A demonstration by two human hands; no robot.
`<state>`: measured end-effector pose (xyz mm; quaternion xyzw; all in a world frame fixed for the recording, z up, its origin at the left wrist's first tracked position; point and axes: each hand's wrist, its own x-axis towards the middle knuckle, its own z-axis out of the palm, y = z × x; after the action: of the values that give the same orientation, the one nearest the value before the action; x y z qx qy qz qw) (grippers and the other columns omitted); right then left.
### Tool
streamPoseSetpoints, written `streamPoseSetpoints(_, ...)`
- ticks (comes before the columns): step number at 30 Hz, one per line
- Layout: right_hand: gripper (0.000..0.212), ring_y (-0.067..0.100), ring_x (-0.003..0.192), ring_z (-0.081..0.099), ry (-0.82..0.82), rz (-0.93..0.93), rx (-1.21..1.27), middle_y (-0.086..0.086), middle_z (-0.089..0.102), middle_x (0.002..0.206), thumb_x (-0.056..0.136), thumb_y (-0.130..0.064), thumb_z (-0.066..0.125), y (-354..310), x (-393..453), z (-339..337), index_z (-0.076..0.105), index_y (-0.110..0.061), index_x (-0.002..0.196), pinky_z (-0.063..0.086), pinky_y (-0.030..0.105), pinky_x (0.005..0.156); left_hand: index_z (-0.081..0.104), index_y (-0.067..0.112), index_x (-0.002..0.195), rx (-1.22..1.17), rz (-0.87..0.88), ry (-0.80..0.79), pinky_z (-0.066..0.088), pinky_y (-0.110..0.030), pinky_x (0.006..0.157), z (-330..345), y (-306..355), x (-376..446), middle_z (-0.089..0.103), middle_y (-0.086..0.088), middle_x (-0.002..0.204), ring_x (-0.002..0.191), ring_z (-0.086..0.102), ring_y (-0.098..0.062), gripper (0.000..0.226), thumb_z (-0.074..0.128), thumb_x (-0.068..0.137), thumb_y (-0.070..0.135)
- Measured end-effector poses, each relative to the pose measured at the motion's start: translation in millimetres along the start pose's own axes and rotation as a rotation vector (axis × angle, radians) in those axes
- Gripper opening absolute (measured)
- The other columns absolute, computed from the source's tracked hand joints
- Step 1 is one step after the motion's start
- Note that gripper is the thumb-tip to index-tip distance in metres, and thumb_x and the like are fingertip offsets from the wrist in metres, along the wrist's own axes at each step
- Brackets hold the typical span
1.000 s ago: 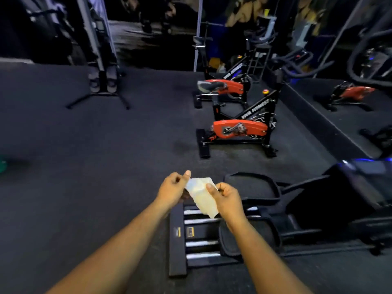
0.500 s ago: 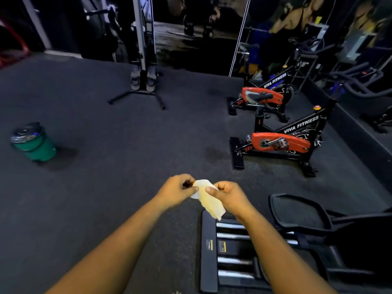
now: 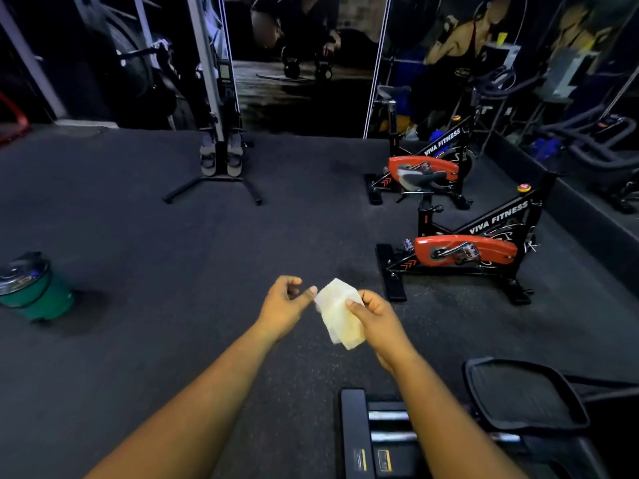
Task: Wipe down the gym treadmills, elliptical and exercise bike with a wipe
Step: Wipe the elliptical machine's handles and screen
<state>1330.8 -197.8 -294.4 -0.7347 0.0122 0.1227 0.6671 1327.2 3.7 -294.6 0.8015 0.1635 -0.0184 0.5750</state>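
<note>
Right hand (image 3: 375, 314) is pinching folded white wipe (image 3: 340, 314); left hand (image 3: 285, 305), fingers loosely curled, is touching its left edge.

Pale yellowish wipe (image 3: 340, 314), red/blk bikes (image 3: 465, 250), green bucket (image 3: 36, 295), dk grey floor (image 3: 173, 254)
</note>
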Motion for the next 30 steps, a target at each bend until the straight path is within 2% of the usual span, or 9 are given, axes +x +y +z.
streamPoseSetpoints(3, 0.012, 0.020, 0.090, 0.072, 0.071, 0.033, 0.107, 0.004, 0.077, 0.099, 0.101, -0.014, 0.059, -6.8, 32.7, 17.9, 0.070, -0.015, 0.107, 0.055, 0.033, 0.073, 0.065, 0.019, 0.113, -0.063, -0.287, -0.229, 0.049, -0.040, 0.084, 0.0, 2.7, 17.7, 0.072, -0.002, 0.110, 0.097, 0.066, -0.019, 0.070, 0.047, 0.087, 0.081)
streamPoseSetpoints(6, 0.015, 0.021, 0.093, 0.073, 0.127, 0.074, 0.164, 0.004, 0.078, 0.101, 0.100, -0.011, 0.058, -9.6, 63.6, 36.2, 0.069, -0.014, 0.110, 0.056, 0.032, 0.072, 0.076, 0.019, 0.112, -0.113, -0.395, -0.524, 0.048, -0.040, 0.090, -2.0, 6.2, 47.7, 0.079, -0.002, 0.103, 0.105, 0.070, -0.023, 0.090, 0.031, 0.083, 0.091)
streamPoseSetpoints(10, 0.012, 0.023, 0.086, 0.073, 0.235, 0.114, 0.222, 0.010, 0.078, 0.097, 0.098, -0.012, 0.061, -13.9, 103.1, 62.7, 0.070, -0.011, 0.106, 0.055, 0.033, 0.066, 0.076, 0.014, 0.110, -0.273, -0.238, -0.548, 0.054, -0.037, 0.086, -10.6, 13.4, 109.4, 0.078, -0.007, 0.105, 0.095, 0.071, -0.021, 0.046, 0.059, 0.097, 0.055)
streamPoseSetpoints(14, 0.019, 0.032, 0.093, 0.072, 0.342, 0.125, 0.266, 0.015, 0.076, 0.101, 0.095, -0.022, 0.068, -26.7, 127.5, 81.1, 0.070, -0.008, 0.108, 0.056, 0.045, 0.078, 0.071, 0.009, 0.109, -0.265, -0.051, -0.532, 0.059, -0.044, 0.088, -30.2, 21.6, 161.0, 0.078, -0.007, 0.101, 0.093, 0.075, -0.021, 0.022, 0.074, 0.093, 0.024)
streamPoseSetpoints(17, 0.029, 0.032, 0.094, 0.073, 0.417, 0.104, 0.286, 0.016, 0.076, 0.102, 0.092, -0.029, 0.072, -41.9, 145.6, 91.7, 0.069, -0.004, 0.108, 0.057, 0.048, 0.083, 0.069, 0.007, 0.108, -0.210, 0.041, -0.577, 0.061, -0.052, 0.085, -42.6, 35.5, 201.0, 0.078, -0.009, 0.099, 0.093, 0.075, -0.026, 0.019, 0.075, 0.093, 0.016)
streamPoseSetpoints(20, 0.021, 0.034, 0.097, 0.074, 0.500, 0.091, 0.301, 0.015, 0.077, 0.103, 0.096, -0.020, 0.068, -56.7, 165.6, 92.5, 0.070, -0.005, 0.110, 0.059, 0.049, 0.084, 0.069, 0.010, 0.107, -0.113, 0.104, -0.649, 0.061, -0.056, 0.080, -42.9, 60.5, 237.0, 0.077, -0.011, 0.097, 0.092, 0.075, -0.030, 0.018, 0.076, 0.092, 0.019)
streamPoseSetpoints(24, 0.018, 0.032, 0.098, 0.074, 0.567, 0.066, 0.326, 0.014, 0.076, 0.107, 0.098, -0.015, 0.064, -81.4, 182.5, 72.7, 0.069, -0.010, 0.114, 0.061, 0.048, 0.079, 0.065, 0.013, 0.119, -0.126, 0.153, -0.837, 0.063, -0.045, 0.078, -33.3, 108.2, 263.1, 0.077, -0.007, 0.104, 0.097, 0.075, -0.024, 0.025, 0.071, 0.095, 0.016)
streamPoseSetpoints(28, 0.017, 0.027, 0.090, 0.074, 0.640, -0.154, 0.356, 0.012, 0.076, 0.104, 0.097, -0.009, 0.063, -118.6, 200.4, 25.1, 0.067, -0.008, 0.113, 0.059, 0.034, 0.064, 0.060, 0.014, 0.131, -0.169, 0.335, -1.082, 0.062, -0.040, 0.085, -8.6, 176.7, 297.2, 0.075, -0.007, 0.116, 0.108, 0.072, -0.023, 0.039, 0.071, 0.094, 0.009)
streamPoseSetpoints(30, 0.012, 0.022, 0.084, 0.073, 0.655, -0.260, 0.301, 0.008, 0.076, 0.096, 0.097, -0.001, 0.060, -135.8, 212.0, -5.3, 0.067, -0.006, 0.106, 0.058, 0.030, 0.062, 0.060, 0.013, 0.133, -0.177, 0.431, -1.122, 0.060, -0.034, 0.088, 11.9, 207.7, 315.1, 0.074, -0.008, 0.118, 0.109, 0.071, -0.019, 0.043, 0.070, 0.093, 0.004)
